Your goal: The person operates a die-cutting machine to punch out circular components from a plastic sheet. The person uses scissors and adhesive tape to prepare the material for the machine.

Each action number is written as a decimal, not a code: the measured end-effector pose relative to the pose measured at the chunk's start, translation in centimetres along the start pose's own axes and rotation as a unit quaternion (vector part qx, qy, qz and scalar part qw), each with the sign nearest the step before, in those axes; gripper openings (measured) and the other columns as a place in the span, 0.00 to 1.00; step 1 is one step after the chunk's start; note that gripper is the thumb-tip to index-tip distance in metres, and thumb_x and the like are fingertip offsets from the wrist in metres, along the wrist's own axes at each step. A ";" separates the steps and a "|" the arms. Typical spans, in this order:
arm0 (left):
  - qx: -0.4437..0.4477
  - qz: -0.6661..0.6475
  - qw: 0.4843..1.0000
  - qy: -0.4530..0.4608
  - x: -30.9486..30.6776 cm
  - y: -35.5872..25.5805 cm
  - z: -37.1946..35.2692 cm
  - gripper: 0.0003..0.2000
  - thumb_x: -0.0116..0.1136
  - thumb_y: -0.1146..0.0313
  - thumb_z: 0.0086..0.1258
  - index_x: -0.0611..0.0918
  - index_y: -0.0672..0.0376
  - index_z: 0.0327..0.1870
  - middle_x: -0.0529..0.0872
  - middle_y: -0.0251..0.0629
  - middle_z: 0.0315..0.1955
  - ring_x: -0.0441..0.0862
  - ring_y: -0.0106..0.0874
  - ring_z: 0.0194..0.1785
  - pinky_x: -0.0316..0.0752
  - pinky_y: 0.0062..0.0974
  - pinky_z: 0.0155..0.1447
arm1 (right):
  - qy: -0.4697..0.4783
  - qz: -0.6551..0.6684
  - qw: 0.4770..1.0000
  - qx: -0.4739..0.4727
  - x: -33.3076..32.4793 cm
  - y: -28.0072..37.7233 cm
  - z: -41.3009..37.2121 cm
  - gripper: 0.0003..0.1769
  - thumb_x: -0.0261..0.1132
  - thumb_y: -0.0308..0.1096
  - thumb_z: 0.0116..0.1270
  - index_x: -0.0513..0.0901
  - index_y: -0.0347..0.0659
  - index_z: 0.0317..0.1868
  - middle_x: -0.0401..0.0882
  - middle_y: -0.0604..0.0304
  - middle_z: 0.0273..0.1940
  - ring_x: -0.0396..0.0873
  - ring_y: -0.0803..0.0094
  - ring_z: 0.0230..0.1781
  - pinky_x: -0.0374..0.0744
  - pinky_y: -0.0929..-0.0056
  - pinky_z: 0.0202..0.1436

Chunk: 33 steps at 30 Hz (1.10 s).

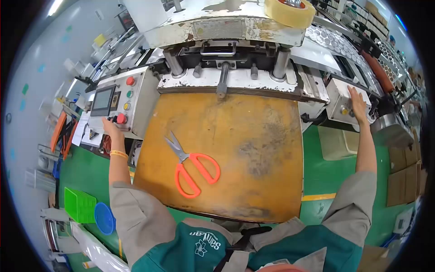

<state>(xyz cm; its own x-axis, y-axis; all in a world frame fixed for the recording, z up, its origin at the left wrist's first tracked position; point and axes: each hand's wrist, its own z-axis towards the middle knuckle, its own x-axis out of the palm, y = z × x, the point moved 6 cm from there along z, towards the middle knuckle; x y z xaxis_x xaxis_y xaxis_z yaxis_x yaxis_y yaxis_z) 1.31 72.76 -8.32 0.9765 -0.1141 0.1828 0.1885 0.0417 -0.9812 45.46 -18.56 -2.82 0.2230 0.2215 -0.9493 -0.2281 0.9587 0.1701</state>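
My left hand [113, 131], with a yellow band at the wrist, is at the lower edge of the control panel [136, 104]. Its visible finger is stretched out beside a black knob and a red button [121, 119]; the other fingers are partly hidden. My right hand [358, 105] lies with fingers extended on a white control box [340, 97], near a yellow button [344, 110]. Between my arms, scissors [183, 158] with orange handles lie on the worn brown board [272, 190], blades parted and pointing away to the left. Neither hand touches them.
A press machine [217, 29] with metal posts stands behind the board, a roll of tape [290, 12] on top. A green basket [80, 205] and a blue basket [104, 218] stand at lower left. A pale bin [335, 143] and cardboard boxes [401, 186] are at right.
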 end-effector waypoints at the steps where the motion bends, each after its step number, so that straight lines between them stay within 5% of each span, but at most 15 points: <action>1: -0.038 -0.017 0.998 -0.038 -0.2 -0.5 -0.5 0.22 0.39 0.56 0.72 0.66 0.63 0.59 0.74 0.37 0.51 0.71 0.29 0.50 0.67 0.30 0.52 | 0.001 -0.011 1.000 -0.003 0.5 -0.4 0.3 0.29 0.29 0.58 0.70 0.59 0.68 0.69 0.51 0.59 0.72 0.44 0.48 0.72 0.38 0.38 0.68; 3: 0.071 0.064 0.979 -0.182 -1.4 -1.0 0.3 0.21 0.41 0.54 0.70 0.74 0.65 0.48 0.77 0.40 0.42 0.72 0.31 0.46 0.67 0.33 0.52 | -0.009 0.038 0.999 0.010 1.4 -1.5 0.8 0.29 0.29 0.59 0.70 0.59 0.69 0.68 0.50 0.59 0.72 0.44 0.48 0.72 0.37 0.38 0.68; 5: 0.065 -0.051 0.993 0.079 -0.4 1.0 4.6 0.17 0.41 0.54 0.68 0.74 0.60 0.39 0.79 0.38 0.34 0.78 0.34 0.37 0.74 0.31 0.43 | -0.071 -0.001 0.990 -0.123 2.3 -2.4 1.8 0.27 0.29 0.52 0.72 0.60 0.65 0.68 0.51 0.54 0.71 0.46 0.47 0.71 0.38 0.44 0.70; 7: 0.042 0.042 0.997 0.043 0.6 -2.8 -2.0 0.13 0.41 0.56 0.66 0.72 0.55 0.34 0.73 0.36 0.19 0.72 0.32 0.14 0.68 0.29 0.14 | -0.019 -0.031 0.999 0.007 1.8 -1.3 1.5 0.26 0.31 0.42 0.72 0.59 0.59 0.69 0.53 0.47 0.69 0.50 0.51 0.71 0.42 0.52 0.73; 8: 0.029 -0.013 0.995 0.097 -0.3 0.1 1.8 0.13 0.41 0.56 0.65 0.72 0.56 0.31 0.71 0.34 0.16 0.69 0.30 0.13 0.67 0.30 0.14 | -0.050 -0.145 0.986 -0.064 1.1 0.0 0.6 0.26 0.30 0.39 0.72 0.60 0.55 0.68 0.56 0.46 0.68 0.52 0.55 0.70 0.44 0.58 0.73; 10: 0.130 0.075 0.987 0.059 -1.5 0.5 2.2 0.13 0.40 0.60 0.69 0.74 0.60 0.34 0.74 0.35 0.29 0.72 0.25 0.29 0.71 0.22 0.32 | -0.051 -0.078 0.994 -0.062 1.8 -1.2 1.3 0.27 0.29 0.45 0.73 0.61 0.54 0.67 0.58 0.54 0.68 0.52 0.55 0.71 0.44 0.57 0.73; 11: 0.123 0.047 0.987 0.093 -2.4 2.2 4.2 0.14 0.42 0.61 0.71 0.75 0.63 0.39 0.74 0.35 0.37 0.73 0.25 0.37 0.70 0.21 0.39 | -0.045 -0.061 0.996 -0.053 1.4 -0.4 0.9 0.27 0.28 0.47 0.73 0.61 0.54 0.67 0.59 0.56 0.68 0.51 0.56 0.71 0.44 0.57 0.73; 12: 0.092 -0.008 0.995 0.022 -1.5 0.2 0.2 0.15 0.43 0.60 0.71 0.73 0.65 0.44 0.74 0.36 0.39 0.73 0.24 0.39 0.71 0.21 0.41 | -0.040 -0.058 0.997 -0.042 1.2 -0.1 0.8 0.27 0.28 0.46 0.73 0.61 0.55 0.67 0.58 0.56 0.69 0.51 0.55 0.71 0.43 0.57 0.73; 15: 0.117 0.107 0.987 0.024 -1.9 0.3 0.4 0.25 0.40 0.54 0.73 0.69 0.70 0.55 0.71 0.46 0.53 0.71 0.35 0.51 0.66 0.30 0.58 | -0.039 -0.029 0.999 0.022 2.1 -1.7 1.8 0.28 0.30 0.55 0.70 0.61 0.67 0.67 0.54 0.56 0.70 0.46 0.43 0.71 0.42 0.53 0.72; 17: 0.160 0.132 0.978 -0.011 -2.0 -0.4 -0.4 0.28 0.39 0.52 0.73 0.65 0.71 0.60 0.67 0.50 0.59 0.67 0.41 0.59 0.59 0.32 0.65 | -0.054 -0.008 0.997 -0.046 2.4 -1.9 2.2 0.28 0.30 0.58 0.69 0.61 0.70 0.66 0.53 0.57 0.71 0.44 0.40 0.71 0.41 0.47 0.71; 18: 0.156 0.135 0.977 -0.051 -1.8 -1.7 -1.8 0.29 0.39 0.52 0.73 0.63 0.71 0.62 0.65 0.52 0.62 0.64 0.42 0.62 0.58 0.32 0.66 | -0.052 0.022 0.998 0.026 3.2 -2.9 2.4 0.29 0.31 0.59 0.69 0.61 0.70 0.66 0.53 0.56 0.71 0.43 0.40 0.71 0.40 0.40 0.69; 22: 0.271 0.195 0.943 0.012 2.4 -8.4 -7.2 0.26 0.41 0.55 0.73 0.65 0.70 0.61 0.66 0.51 0.61 0.64 0.43 0.62 0.58 0.33 0.65 | -0.089 0.001 0.996 0.003 3.7 -3.2 2.6 0.29 0.31 0.63 0.67 0.61 0.72 0.66 0.52 0.56 0.71 0.42 0.38 0.70 0.41 0.34 0.67; 25: 0.416 0.245 0.867 0.124 9.1 -11.4 -6.1 0.22 0.44 0.56 0.72 0.72 0.67 0.56 0.74 0.48 0.54 0.71 0.43 0.57 0.62 0.33 0.62 | -0.131 0.209 0.968 0.035 -0.3 3.9 -2.9 0.33 0.38 0.57 0.70 0.56 0.49 0.70 0.51 0.48 0.71 0.44 0.48 0.72 0.47 0.55 0.72; 27: 0.352 0.180 0.891 0.223 14.0 -13.7 -8.3 0.22 0.47 0.57 0.69 0.74 0.68 0.54 0.75 0.51 0.53 0.72 0.42 0.56 0.62 0.32 0.62 | -0.125 0.296 0.944 -0.076 -2.9 12.3 -11.0 0.35 0.45 0.51 0.71 0.54 0.36 0.69 0.51 0.45 0.70 0.48 0.56 0.72 0.51 0.67 0.71; 33: 0.406 0.307 0.798 0.324 29.4 -12.1 -1.5 0.28 0.45 0.50 0.65 0.77 0.70 0.51 0.78 0.60 0.47 0.74 0.51 0.54 0.65 0.39 0.60 | 0.181 0.284 0.927 0.164 -1.5 24.8 -32.1 0.36 0.45 0.52 0.71 0.52 0.35 0.70 0.56 0.44 0.68 0.54 0.54 0.70 0.55 0.69 0.69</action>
<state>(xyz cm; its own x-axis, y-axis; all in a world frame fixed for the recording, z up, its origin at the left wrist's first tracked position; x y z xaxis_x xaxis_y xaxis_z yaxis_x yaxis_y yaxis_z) 27.62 67.42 8.87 0.7020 -0.3026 -0.6447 -0.0427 0.8857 -0.4623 9.08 -0.87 -5.62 -0.1908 0.6897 -0.6985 0.1030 0.7217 0.6845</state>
